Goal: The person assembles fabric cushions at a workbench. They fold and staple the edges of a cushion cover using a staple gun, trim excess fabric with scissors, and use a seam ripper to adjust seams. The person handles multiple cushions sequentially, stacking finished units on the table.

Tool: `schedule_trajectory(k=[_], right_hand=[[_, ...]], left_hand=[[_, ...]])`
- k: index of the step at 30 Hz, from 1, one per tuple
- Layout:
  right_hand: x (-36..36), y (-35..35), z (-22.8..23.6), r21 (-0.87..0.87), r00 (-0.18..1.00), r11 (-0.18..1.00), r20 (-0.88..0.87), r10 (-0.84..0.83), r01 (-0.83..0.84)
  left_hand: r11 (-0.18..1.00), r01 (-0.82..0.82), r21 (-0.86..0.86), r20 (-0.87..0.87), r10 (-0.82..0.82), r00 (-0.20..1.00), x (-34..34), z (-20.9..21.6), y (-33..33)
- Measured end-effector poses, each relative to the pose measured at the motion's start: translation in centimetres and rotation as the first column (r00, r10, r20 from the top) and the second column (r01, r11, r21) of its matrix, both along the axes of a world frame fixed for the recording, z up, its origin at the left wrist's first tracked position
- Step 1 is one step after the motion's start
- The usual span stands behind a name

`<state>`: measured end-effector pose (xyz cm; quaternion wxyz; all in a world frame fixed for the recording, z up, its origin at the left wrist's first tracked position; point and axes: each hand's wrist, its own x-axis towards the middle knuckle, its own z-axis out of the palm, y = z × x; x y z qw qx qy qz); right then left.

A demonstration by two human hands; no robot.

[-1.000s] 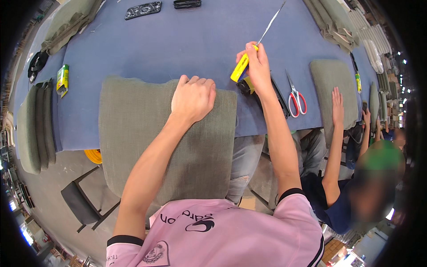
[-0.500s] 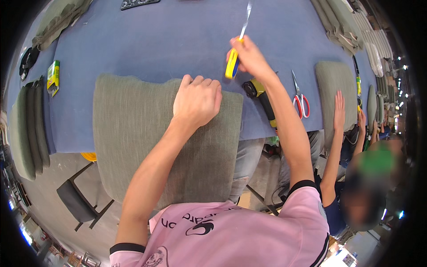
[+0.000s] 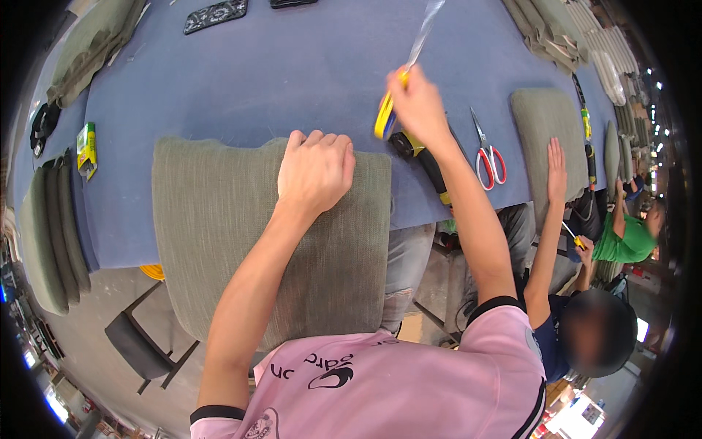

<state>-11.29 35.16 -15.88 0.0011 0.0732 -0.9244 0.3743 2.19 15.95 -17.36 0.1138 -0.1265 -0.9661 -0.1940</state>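
A grey-green fabric cushion (image 3: 219, 219) lies over the near table edge and hangs down toward my lap. My left hand (image 3: 314, 172) is closed in a fist at its far edge, gripping the cushion there; the fingertips are hidden. Above the table, to the right, my right hand (image 3: 423, 106) is wrapped round a tool with a yellow and blue handle (image 3: 385, 117). A long, thin metal blade (image 3: 424, 36) sticks out of it, pointing away from me and blurred by motion. Beneath my right forearm, a black and yellow hand tool (image 3: 431, 172) is partly covered.
Red-and-white scissors (image 3: 490, 164) lie on the blue table (image 3: 241, 80). At right, a co-worker's hand (image 3: 557, 172) rests on another cushion (image 3: 548, 117); the co-worker's other hand (image 3: 585, 252) holds a yellow-handled tool. Stacked cushions (image 3: 47, 227) and a yellow-green box (image 3: 86, 150) are at left.
My right hand and its tool have shifted slightly right and toward me, the blade tilting further right. My left hand keeps its grip on the cushion. The whole view has shifted a little.
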Motion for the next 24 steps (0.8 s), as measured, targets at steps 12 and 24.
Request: schedule_trajectory(k=[12,24], right_hand=[[3.1,0.3,2.3,-0.469,0.996,0.88,-0.066,0.056,-0.081],[4.8,-0.1,0.5,-0.575,0.995,0.812,-0.065,0.073,-0.097]], left_hand=[[1.0,-0.001,-0.009,0.052,0.002,0.999,0.0,0.7,0.2],[0.999,0.035,-0.015,0.031,-0.034,0.999,-0.3,0.5,0.3]])
